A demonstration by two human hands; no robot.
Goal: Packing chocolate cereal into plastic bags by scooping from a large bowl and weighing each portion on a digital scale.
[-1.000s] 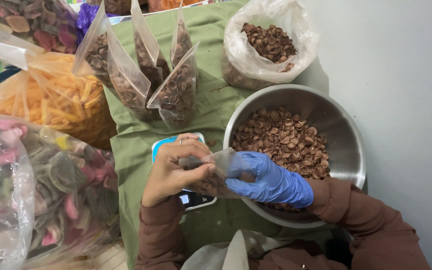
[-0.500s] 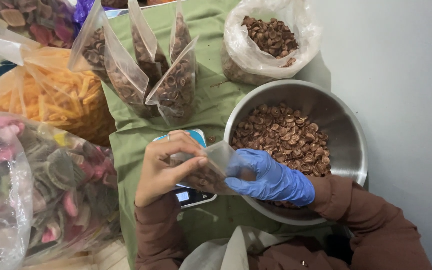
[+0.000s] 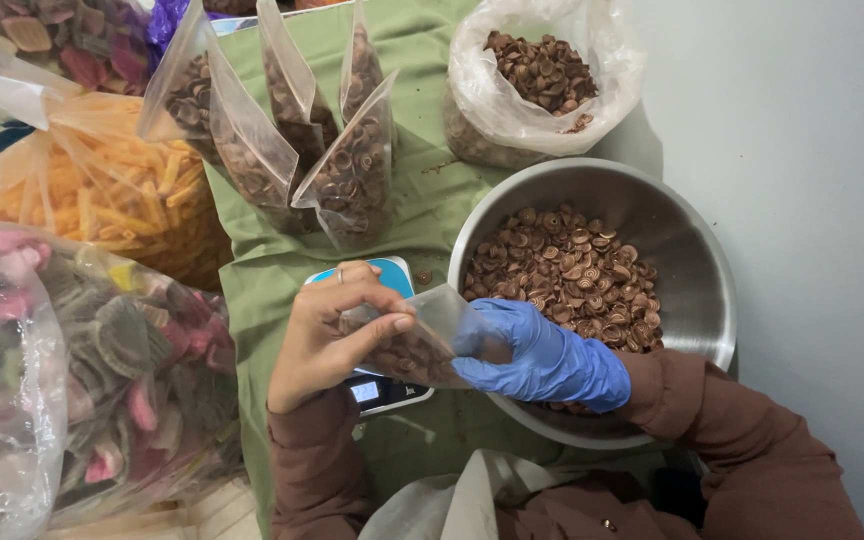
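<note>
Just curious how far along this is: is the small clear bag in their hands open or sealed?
Open. The left hand holds the small clear bag by its rim, and the gloved right hand reaches into its mouth; brown pieces already lie inside.

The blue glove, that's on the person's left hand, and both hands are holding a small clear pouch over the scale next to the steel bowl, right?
Not quite. The head view shows the blue glove on the right hand; the left hand is bare. The rest stands: both hands hold the small clear pouch over the scale, next to the steel bowl.
</note>
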